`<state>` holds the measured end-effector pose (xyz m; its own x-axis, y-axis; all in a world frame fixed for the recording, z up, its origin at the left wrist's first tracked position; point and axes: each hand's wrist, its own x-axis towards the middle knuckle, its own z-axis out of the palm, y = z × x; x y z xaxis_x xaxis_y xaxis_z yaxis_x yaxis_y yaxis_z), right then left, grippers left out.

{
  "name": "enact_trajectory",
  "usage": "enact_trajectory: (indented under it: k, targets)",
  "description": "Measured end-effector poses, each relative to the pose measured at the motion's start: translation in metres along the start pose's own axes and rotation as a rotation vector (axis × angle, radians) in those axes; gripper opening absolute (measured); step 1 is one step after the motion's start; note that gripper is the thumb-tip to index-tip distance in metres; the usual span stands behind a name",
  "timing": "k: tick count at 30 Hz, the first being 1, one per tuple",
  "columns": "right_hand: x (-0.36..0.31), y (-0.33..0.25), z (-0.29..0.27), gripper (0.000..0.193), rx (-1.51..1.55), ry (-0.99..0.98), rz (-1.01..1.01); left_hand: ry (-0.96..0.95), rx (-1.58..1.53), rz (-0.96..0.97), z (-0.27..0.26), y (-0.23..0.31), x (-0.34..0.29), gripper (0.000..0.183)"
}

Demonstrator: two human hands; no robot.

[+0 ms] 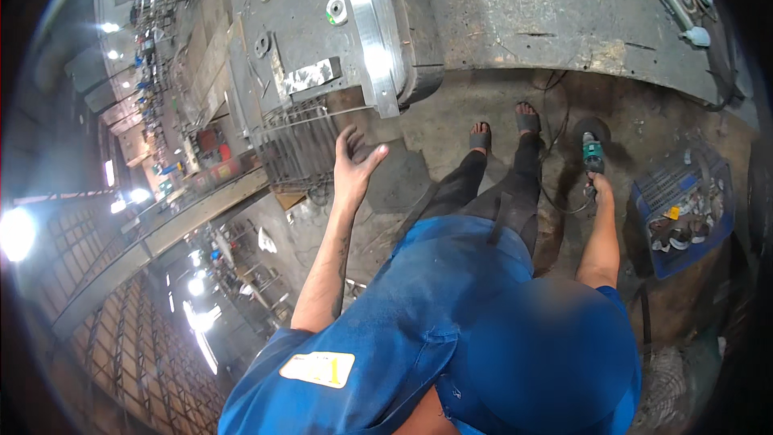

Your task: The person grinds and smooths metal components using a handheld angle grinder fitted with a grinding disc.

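Note:
My left hand [354, 167] is held out at the bench's near edge with its fingers apart and nothing in it. Just beyond it lies a long, shiny metal bar [375, 48], which runs over the edge of the grey metal workbench [483, 28]. At my right side hangs a green angle grinder [593, 153], its rear end wrapped by my right hand [596, 185]. A dark round disc [592, 127] shows at the grinder's far end, blurred. Whether the disc is spinning I cannot tell.
On the right stands a blue plastic crate [683, 262] full of metal scraps. A dark cable [555, 205] loops along the floor by my feet. Metal rings [336, 10] and a pale-faced block [312, 76] lie on the bench. Several rods [302, 149] sit beneath its left end.

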<state>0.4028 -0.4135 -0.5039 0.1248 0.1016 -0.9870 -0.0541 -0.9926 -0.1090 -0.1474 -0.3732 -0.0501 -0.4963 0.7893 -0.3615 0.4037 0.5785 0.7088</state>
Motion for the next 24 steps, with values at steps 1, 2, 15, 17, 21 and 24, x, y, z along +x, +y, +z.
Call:
enact_trajectory:
  k: [1, 2, 15, 17, 21, 24]
  targets:
    - [0.000, 0.002, 0.000, 0.017, 0.003, 0.044, 0.098, -0.022, 0.168, -0.080, -0.013, -0.019, -0.014, 0.082]
    - [0.000, 0.003, 0.001, 0.017, 0.029, -0.023, 0.060, -0.041, 0.344, -0.201, -0.026, -0.038, -0.029, 0.076]
    - [-0.024, -0.009, -0.006, 0.025, -0.680, 0.082, 0.050, -0.662, 0.950, -0.365, -0.031, -0.098, -0.107, 0.026]
    - [-0.023, 0.007, -0.010, 0.034, -0.851, 0.048, -0.107, -0.709, 1.153, -0.270, -0.017, -0.089, -0.089, 0.027]
    - [-0.006, 0.031, -0.015, 0.036, -0.936, 0.211, -0.281, -0.509, 0.542, -0.286, 0.017, -0.066, -0.058, 0.038]
    - [0.004, 0.033, -0.008, 0.033, -0.977, 0.101, -0.222, -0.399, 0.430, -0.049, 0.041, -0.055, -0.050, 0.029]
